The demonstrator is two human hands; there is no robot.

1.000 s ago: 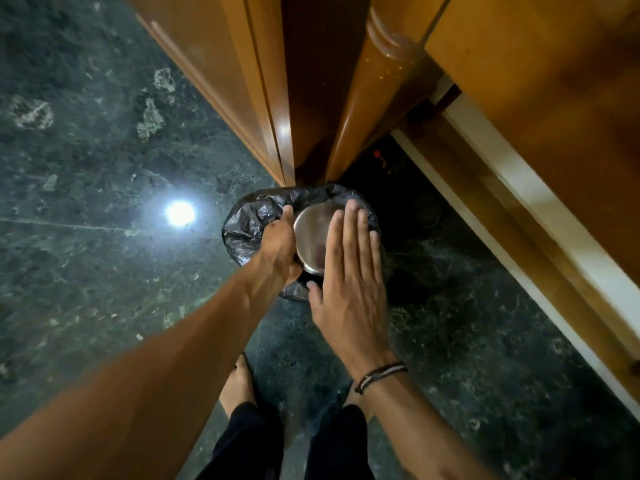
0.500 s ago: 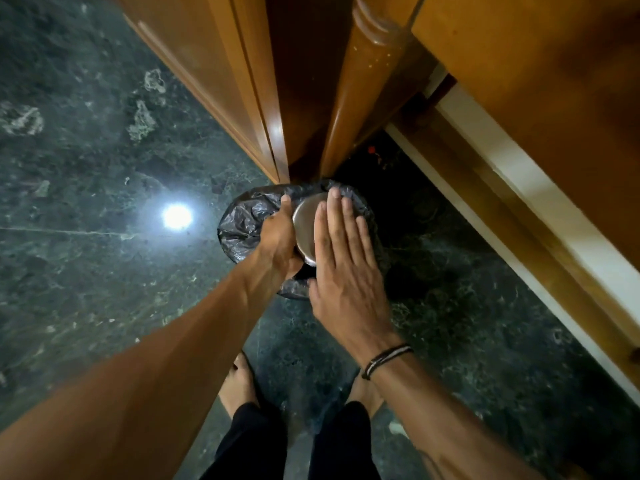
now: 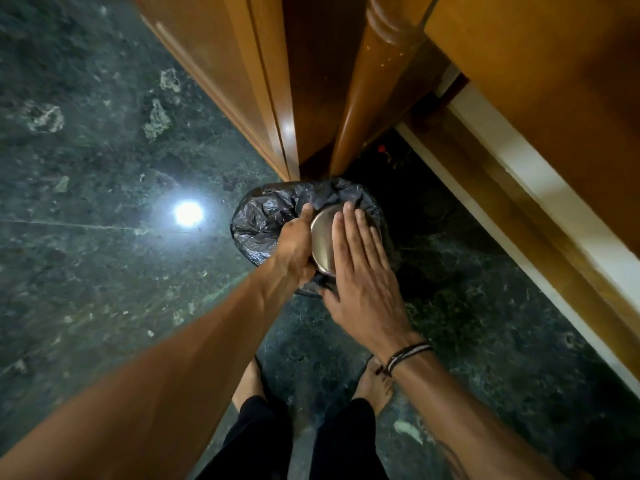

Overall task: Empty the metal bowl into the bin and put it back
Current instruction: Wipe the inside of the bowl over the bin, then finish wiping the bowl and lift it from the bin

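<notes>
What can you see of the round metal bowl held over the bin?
The round, dull-silver metal bowl is turned over, its smooth base facing the camera, above the black plastic liner of the bin. The left hand grips its left rim; the flat right hand covers its right side. Its inside is hidden.

My bowl [image 3: 322, 239]: brushed metal, smooth, dull sheen | my bin liner [image 3: 263, 220]: thin black plastic, crinkled, glossy | floor [image 3: 104, 271]: dark green stone, polished, mirrors a lamp | cabinet [image 3: 242, 81]: varnished wood, glossy | my wristband [image 3: 407, 355]: braided cord, matt
</notes>
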